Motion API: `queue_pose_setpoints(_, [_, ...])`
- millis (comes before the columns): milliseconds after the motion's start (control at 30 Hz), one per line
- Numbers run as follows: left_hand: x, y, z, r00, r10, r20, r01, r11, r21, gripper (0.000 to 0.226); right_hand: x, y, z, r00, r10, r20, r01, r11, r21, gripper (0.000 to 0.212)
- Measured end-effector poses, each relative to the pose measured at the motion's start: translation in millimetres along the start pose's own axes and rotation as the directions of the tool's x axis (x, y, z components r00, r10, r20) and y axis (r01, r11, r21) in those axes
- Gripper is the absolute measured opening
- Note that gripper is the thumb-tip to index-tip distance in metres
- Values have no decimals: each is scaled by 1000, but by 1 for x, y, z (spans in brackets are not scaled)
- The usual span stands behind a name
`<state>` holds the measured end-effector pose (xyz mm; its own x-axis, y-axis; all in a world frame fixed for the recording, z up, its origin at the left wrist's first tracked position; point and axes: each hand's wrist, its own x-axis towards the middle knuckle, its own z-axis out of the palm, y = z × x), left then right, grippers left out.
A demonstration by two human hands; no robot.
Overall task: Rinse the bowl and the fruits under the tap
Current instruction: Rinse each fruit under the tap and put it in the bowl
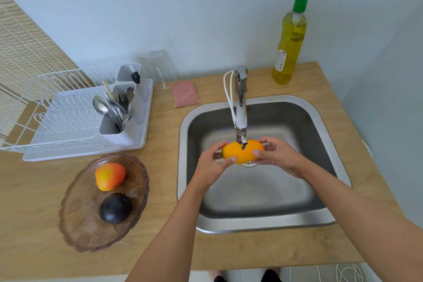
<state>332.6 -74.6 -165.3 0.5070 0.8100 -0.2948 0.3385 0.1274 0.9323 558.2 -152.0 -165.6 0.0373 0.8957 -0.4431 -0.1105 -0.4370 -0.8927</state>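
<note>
Containers, L to R.

On wooden counter (297, 247), L of sink (258, 224): translucent brown bowl (77, 233), upright, w/ 2 fruits inside. Red-yellow fruit (110, 176) at far side, dark purple fruit (115, 208) at near side. Close together; touching or not, cannot tell.

Behind bowl: white dish rack (57, 126). At its R end, white cutlery caddy (124, 135): front compartment w/ spoons and forks (114, 107), handles down; rear compartment w/ one black-tipped item, type unclear.

Near wall: clear glass (161, 68), mouth down, w/ pink scrub pad (185, 92) lying flat just beside it.

R rear of counter: pump bottle (289, 48), green pump, yellow liquid inside.

Task item: orange fruit (240, 151) over sink basin, directly under tap (240, 98) outlet, long axis L–R. Gripped at both ends:
- left hand (210, 165) on L end, thumb on near face, fingers curled round far side;
- right hand (278, 155) on R end, same grip.

Both hands grasping, neither free. Water flow: cannot tell. Bowl well apart from both hands, L of left forearm. White hose (229, 94) running along tap.

Writing: white label w/ dark print low on bottle, too small to read. Small mark on sink rim behind tap, illegible.
</note>
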Motion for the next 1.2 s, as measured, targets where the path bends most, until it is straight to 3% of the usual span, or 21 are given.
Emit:
queue_pose_setpoints(100, [2,1,-1,999,31,19,-31,999,6,58,0,0,1,999,44,12,-44,999,-8,62])
queue_pose_setpoints(300, [1,4,-2,999,20,35,-17,998,-64,38,0,2,0,998,-69,5,69,991,-113,53])
queue_pose_setpoints(400, [-1,3,-1,999,20,36,-18,999,-49,58,2,0,1,999,-24,-27,24,1000,-1,55])
queue_pose_setpoints(467, [-1,3,0,999,22,40,-20,999,-35,62,1,-2,0,1000,-10,-20,9,1000,-27,57])
queue_pose_setpoints(667, [-1,2,-1,996,-7,87,13,997,-71,32,-1,-2,0,997,-81,-8,79,984,-158,49])
queue_pose_setpoints(767, [-1,0,-2,1000,25,8,-25,1000,-3,52,1,-4,4,1000,-30,-3,30,998,-59,48])
queue_pose_setpoints(833, [-1,-1,-4,998,52,-23,-52,998,-20,60,3,-4,7,1000,9,-3,-9,995,-100,50])
queue_pose_setpoints(967, [-3,1,-12,999,47,-22,-48,998,-43,51,3,-5,10,1000,-30,8,31,991,-130,54])
queue_pose_setpoints(1067, [-8,-2,-15,999,32,-18,-34,995,-93,44,3,-6,16,997,-77,10,78,991,-108,41])
queue_pose_setpoints(1200, [-14,-8,-21,999,34,-6,-34,993,-115,60,8,-10,25,999,-20,-36,19,999,-28,26])
